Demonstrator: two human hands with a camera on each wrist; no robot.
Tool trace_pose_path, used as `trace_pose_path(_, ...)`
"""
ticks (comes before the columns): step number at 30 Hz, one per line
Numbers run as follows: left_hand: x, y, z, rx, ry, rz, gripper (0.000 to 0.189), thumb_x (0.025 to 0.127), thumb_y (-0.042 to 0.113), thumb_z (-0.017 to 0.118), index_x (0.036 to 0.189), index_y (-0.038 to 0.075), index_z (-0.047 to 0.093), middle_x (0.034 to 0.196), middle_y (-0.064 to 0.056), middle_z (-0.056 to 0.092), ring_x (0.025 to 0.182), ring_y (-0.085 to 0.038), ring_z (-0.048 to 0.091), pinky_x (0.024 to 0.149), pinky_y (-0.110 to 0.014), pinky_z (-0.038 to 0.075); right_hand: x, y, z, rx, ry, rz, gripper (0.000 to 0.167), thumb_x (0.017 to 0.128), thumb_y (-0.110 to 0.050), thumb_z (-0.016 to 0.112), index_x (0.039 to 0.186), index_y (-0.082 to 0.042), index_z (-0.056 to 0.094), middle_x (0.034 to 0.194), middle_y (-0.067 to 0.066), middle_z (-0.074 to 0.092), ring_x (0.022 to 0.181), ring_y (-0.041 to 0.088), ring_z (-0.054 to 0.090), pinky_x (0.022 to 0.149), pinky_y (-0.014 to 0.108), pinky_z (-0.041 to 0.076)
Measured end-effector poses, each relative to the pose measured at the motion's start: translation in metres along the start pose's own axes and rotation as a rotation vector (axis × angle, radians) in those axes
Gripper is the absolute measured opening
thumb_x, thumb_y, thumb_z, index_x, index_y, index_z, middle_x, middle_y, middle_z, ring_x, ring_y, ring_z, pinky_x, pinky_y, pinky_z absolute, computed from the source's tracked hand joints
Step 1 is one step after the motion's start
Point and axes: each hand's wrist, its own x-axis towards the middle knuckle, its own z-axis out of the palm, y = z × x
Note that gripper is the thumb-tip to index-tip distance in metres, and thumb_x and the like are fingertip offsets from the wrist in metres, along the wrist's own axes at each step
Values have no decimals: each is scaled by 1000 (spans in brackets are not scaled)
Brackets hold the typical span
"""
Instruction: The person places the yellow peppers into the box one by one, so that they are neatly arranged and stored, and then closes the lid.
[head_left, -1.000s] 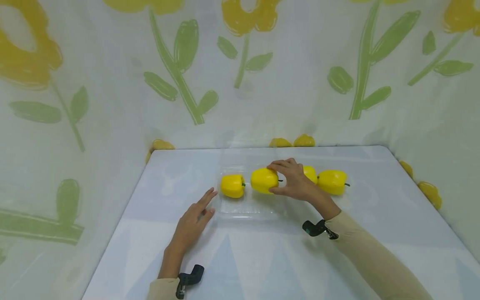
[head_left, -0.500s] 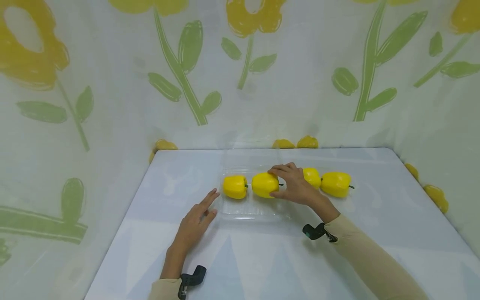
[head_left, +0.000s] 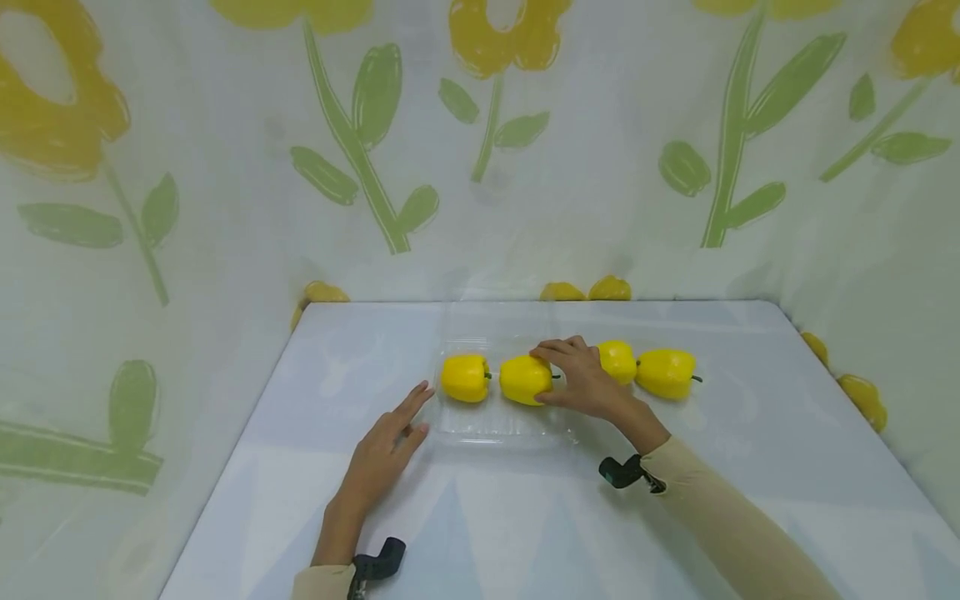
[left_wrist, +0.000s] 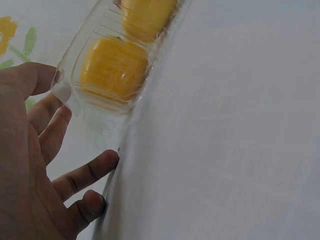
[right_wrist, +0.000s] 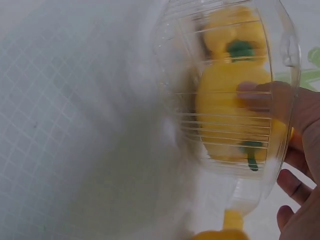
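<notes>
A clear plastic clamshell container (head_left: 491, 423) lies on the table with its lid up at the back. In its left half sits a yellow bell pepper (head_left: 463, 377), lying on its side with the stem to the right. My right hand (head_left: 585, 383) holds a second yellow bell pepper (head_left: 523, 379) between thumb and fingers, inside the container's right half. In the right wrist view that held pepper (right_wrist: 227, 120) shows through the ribbed wall. My left hand (head_left: 378, 450) is beside the container's left edge, fingers extended; in the left wrist view its fingertips touch the rim (left_wrist: 61, 80).
To the right of the container lie two more yellow bell peppers, one (head_left: 617, 361) partly behind my right hand and another (head_left: 666, 373) farther right. A flower-printed curtain (head_left: 585, 167) rises behind the table (head_left: 352, 342).
My right hand has lowered the held bell pepper into the container, level with the first one. The left hand stays at the container's left edge. The head view shifts slightly.
</notes>
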Motion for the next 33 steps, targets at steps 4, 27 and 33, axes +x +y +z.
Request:
trace_pose_path(4,-1,1,-2,4,-1,-17,54,104,35,55,154,41,36,158,26,27,88,-10,47,78,-39,42,-3,2,1,26,-20,-11,71,81,-35,85,143,-17,56,147,5,51,120,28,41,90,48,30)
trace_pose_path(27,0,-2,-4,-17,-5,-4,53,105,36,52,154,41,35,160,22,26,92,-11,49,87,-45,43,-41,21,-35,14,174,53,63,82,-34,84,137,-12,59,141,10,55,121,32,41,89,53,30)
trace_pose_path(33,2,-7,-7,-11,-5,3,53,105,36,52,154,42,35,160,22,26,93,-12,49,88,-46,43,-47,30,-42,-37,224,81,63,80,-34,85,134,-11,61,138,13,57,119,34,41,86,51,30)
